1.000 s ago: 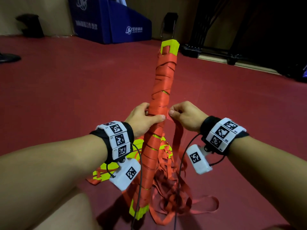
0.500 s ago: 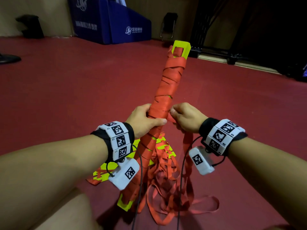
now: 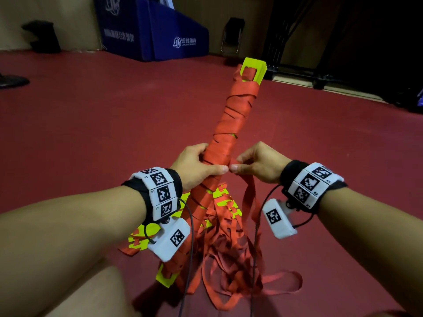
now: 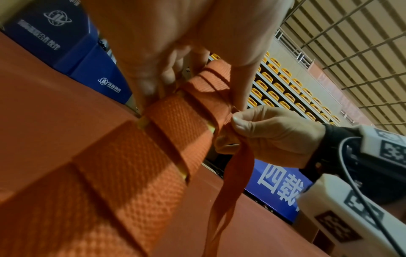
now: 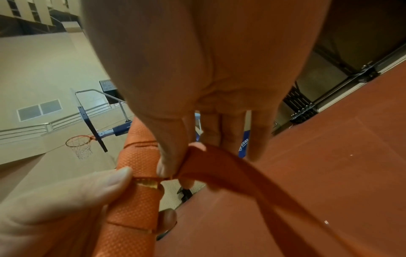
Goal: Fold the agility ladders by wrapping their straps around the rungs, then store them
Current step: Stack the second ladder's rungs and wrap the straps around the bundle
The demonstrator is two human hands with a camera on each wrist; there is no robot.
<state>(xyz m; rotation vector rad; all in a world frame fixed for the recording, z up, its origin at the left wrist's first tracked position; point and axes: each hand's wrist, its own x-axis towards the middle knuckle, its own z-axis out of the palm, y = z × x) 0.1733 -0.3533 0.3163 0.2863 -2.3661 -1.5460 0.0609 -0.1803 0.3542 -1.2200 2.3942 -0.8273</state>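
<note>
Red gym floor behind. We held the wrapped rung bundle mid-length, left hand curled round it; right hand pinched the floppy strap beside it. Stiff, probably light; webbing likely slips.

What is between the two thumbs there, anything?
Nearly nothing: the left hand grips the wrapped bundle, and the right hand pinches the loose strap right beside it. The right wrist view shows only strap edge between them.
</note>
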